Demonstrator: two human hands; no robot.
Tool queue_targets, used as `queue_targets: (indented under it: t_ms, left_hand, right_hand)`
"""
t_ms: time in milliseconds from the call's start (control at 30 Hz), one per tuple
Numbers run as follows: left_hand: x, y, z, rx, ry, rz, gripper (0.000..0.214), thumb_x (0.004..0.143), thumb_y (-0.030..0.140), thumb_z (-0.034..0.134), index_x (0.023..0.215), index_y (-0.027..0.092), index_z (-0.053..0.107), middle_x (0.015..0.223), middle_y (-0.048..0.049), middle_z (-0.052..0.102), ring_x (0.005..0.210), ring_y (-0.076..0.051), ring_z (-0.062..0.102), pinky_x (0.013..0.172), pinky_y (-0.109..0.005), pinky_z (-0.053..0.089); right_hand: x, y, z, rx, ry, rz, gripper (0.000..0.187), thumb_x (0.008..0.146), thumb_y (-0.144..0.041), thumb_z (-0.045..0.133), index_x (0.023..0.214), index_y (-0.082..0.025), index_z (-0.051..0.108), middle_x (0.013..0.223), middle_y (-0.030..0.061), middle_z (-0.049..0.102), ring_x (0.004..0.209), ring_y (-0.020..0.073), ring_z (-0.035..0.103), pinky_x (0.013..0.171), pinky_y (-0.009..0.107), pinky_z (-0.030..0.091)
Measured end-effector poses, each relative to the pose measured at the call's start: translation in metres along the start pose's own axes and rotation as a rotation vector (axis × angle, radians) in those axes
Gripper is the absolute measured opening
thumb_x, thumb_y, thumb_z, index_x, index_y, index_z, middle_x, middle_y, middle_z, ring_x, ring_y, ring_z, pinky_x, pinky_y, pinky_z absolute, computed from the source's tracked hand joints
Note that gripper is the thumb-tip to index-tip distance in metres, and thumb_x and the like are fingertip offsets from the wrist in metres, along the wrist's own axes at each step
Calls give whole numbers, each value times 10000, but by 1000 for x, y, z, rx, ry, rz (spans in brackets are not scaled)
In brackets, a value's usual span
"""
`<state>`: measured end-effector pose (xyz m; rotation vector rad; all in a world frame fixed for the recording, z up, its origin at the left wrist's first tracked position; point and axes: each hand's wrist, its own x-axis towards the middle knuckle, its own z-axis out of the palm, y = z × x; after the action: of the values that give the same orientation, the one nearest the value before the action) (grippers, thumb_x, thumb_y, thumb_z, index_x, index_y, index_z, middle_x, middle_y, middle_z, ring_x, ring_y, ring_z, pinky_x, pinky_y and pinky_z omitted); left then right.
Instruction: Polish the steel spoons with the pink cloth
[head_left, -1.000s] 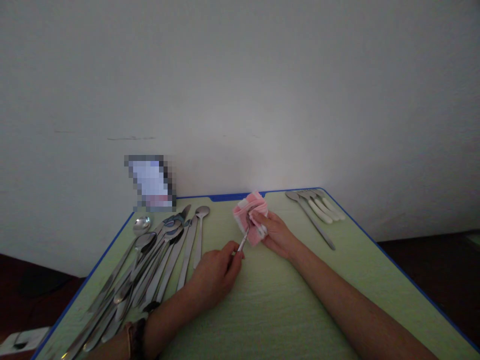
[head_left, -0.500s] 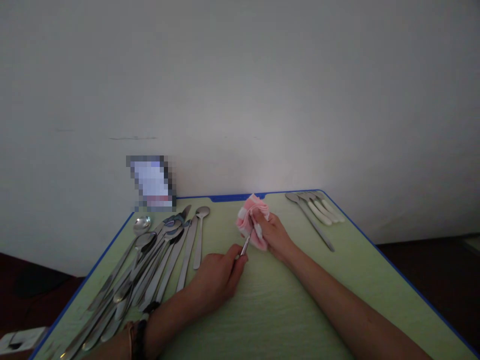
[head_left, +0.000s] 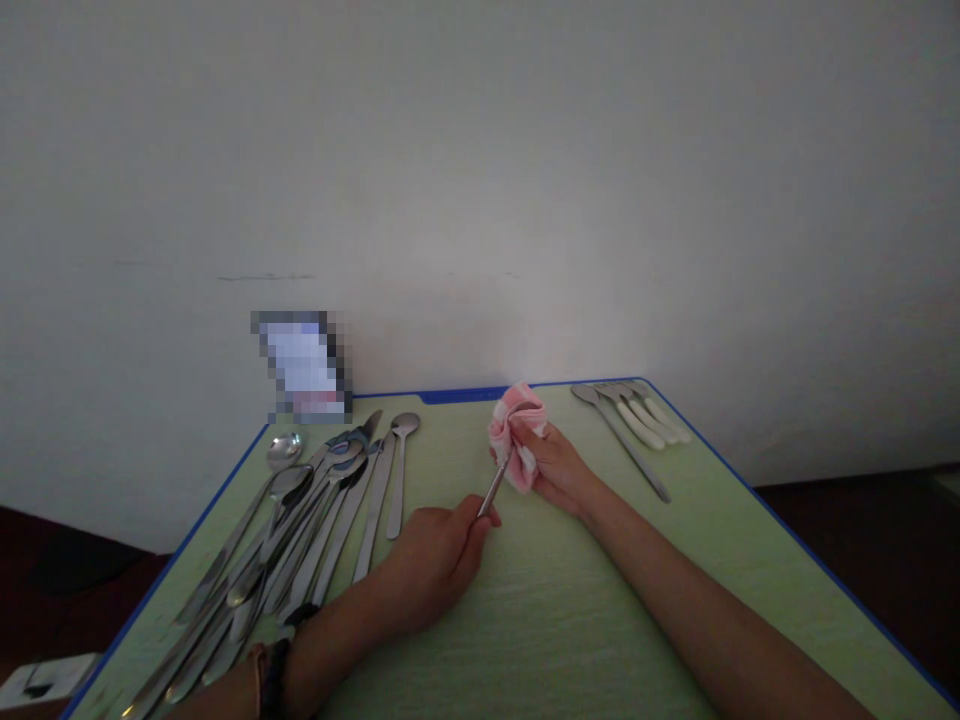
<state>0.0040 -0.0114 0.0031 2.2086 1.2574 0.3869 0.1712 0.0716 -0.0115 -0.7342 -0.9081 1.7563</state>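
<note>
My left hand point(head_left: 439, 552) rests on the green table point(head_left: 570, 620) and pinches the handle end of a thin metal utensil point(head_left: 493, 490). The utensil slants up and right into a pink and white cloth point(head_left: 514, 425). My right hand point(head_left: 556, 466) is closed around that cloth, wrapping it over the utensil's far end, which is hidden inside. Both forearms reach in from the bottom of the view.
Several long metal spoons and knives point(head_left: 315, 520) lie fanned out on the table's left side. A few white-handled pieces and one long spoon point(head_left: 634, 420) lie at the far right. A blurred-out object point(head_left: 304, 365) stands against the white wall behind.
My right hand has bunched the cloth tighter and slid it slightly right along the utensil. More bare handle shows between my hands. The left hand has barely moved.
</note>
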Motion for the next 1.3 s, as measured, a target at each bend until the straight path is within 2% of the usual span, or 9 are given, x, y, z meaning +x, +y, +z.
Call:
queue_targets:
  t_ms: [133, 233, 433, 633, 833, 967, 1133, 1300]
  left_hand:
    - [-2, -1, 2, 13, -1, 20, 296, 946, 273, 247, 1043, 189, 513, 691, -16, 613, 602, -180, 585, 612, -261, 390]
    - [-2, -1, 1, 17, -10, 10, 294, 943, 270, 251, 1037, 190, 518, 706, -20, 617, 624, -185, 593, 620, -263, 389]
    - [2, -3, 0, 8, 9, -14, 295, 948, 276, 249, 1037, 200, 520, 601, 23, 546, 532, -163, 547, 558, -238, 358]
    - [1, -1, -2, -14, 0, -12, 283, 946, 264, 269, 1028, 202, 532, 568, 40, 508, 507, -145, 521, 551, -222, 351]
    - [0, 1, -2, -113, -1, -30, 289, 945, 265, 269, 1060, 193, 523, 530, 57, 466, 464, -134, 485, 512, -211, 343]
    - [0, 2, -3, -147, 14, -39, 291, 938, 260, 277, 1055, 185, 533, 528, 55, 471, 462, -131, 478, 515, -211, 347]
    - [2, 3, -3, -148, 9, -58, 298, 941, 265, 276, 1051, 183, 540, 512, 59, 452, 451, -133, 470, 509, -214, 344]
    - [2, 2, -3, -132, 7, -42, 293, 940, 258, 276, 1046, 176, 536, 511, 57, 460, 451, -135, 474, 520, -217, 356]
  right_hand:
    - [-3, -6, -1, 22, -77, 42, 303, 581, -353, 806, 748, -174, 626, 696, -27, 662, 596, 89, 581, 643, 235, 495]
    - [-4, -7, 1, 12, -72, 37, 305, 582, -354, 804, 755, -173, 631, 704, -19, 670, 605, 97, 593, 633, 236, 497]
    - [1, -2, -2, 111, 95, -42, 299, 569, -372, 809, 714, -177, 635, 651, -38, 654, 550, 71, 554, 520, 176, 449]
    - [3, -3, -4, 146, 165, -71, 298, 547, -340, 820, 725, -186, 637, 673, -45, 650, 575, 77, 546, 556, 193, 460]
    - [0, -7, 0, 136, 175, -51, 125, 615, -284, 702, 685, -195, 648, 657, -25, 645, 592, 102, 552, 590, 214, 455]
    - [1, -9, -1, 237, 188, -13, 149, 629, -297, 592, 685, -189, 678, 675, 5, 668, 605, 135, 573, 613, 249, 480]
    - [3, -7, -3, 238, 254, 58, 55, 616, -210, 669, 657, -174, 654, 658, -12, 673, 600, 109, 578, 609, 217, 476]
    - [2, -4, -3, 140, 191, 15, 205, 595, -279, 773, 711, -164, 651, 667, -17, 672, 573, 91, 560, 568, 209, 435]
